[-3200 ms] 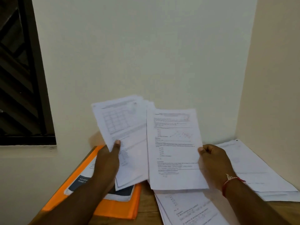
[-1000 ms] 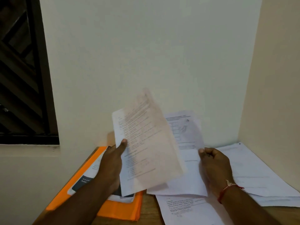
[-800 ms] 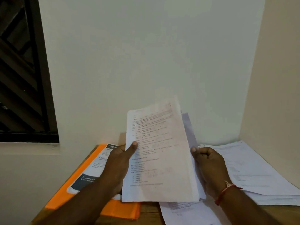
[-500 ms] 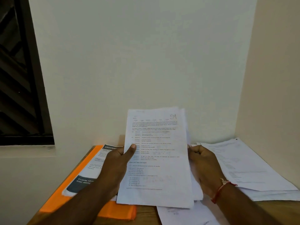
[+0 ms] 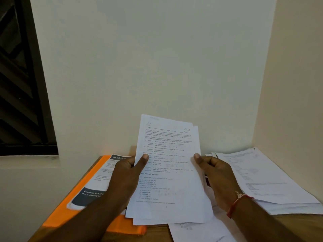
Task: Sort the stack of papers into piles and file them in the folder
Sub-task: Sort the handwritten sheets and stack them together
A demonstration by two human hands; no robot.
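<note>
We see the sheaf of papers [image 5: 168, 163] held upright above the table [image 5: 155, 233], close to the wall. Its front page is printed, with a handwritten mark at the top corner. The left hand [image 5: 125, 177] grips its left edge, thumb pressed on the front; the right hand [image 5: 217, 175] grips the right edge likewise. Beneath lies an orange folder [image 5: 61, 215] bearing a leaflet [image 5: 99, 179] — and to the right, a pile of papers [image 5: 265, 182]. A loose sheet [image 5: 197, 231] lies nearest us.
</note>
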